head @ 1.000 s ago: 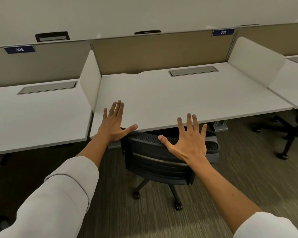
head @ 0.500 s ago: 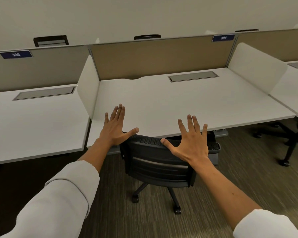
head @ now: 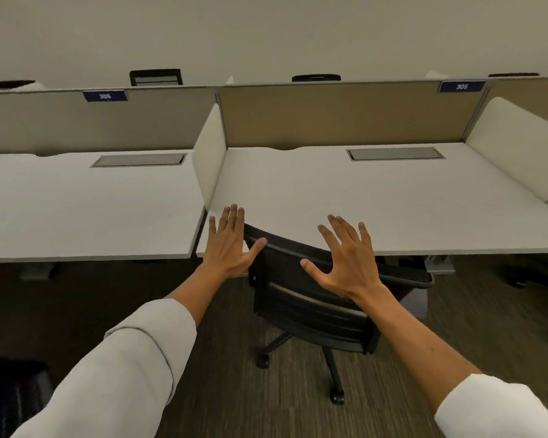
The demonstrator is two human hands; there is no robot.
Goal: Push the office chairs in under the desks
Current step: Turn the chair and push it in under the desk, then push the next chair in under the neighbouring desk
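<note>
The black office chair (head: 310, 298) stands on the carpet (head: 222, 390) with its backrest facing the person and its top edge right at the front edge of the white table (head: 377, 197), the seat tucked beneath. Both hands are spread flat, fingers apart, gripping nothing: the left hand (head: 230, 245) is at the backrest's upper left corner, thumb across the top edge, and the right hand (head: 345, 260) lies over the upper right part of the backrest; whether the palms press on the mesh cannot be told. The chair has a dark mesh back with a pale band across its lower part, a mesh armrest (head: 412, 275) on the right, and a star base on castors (head: 337, 398). The tabletop carries a closed grey cable hatch (head: 394, 153) near the tan rear partition (head: 342, 115), with a blue label (head: 461, 86) reading 305.
</note>
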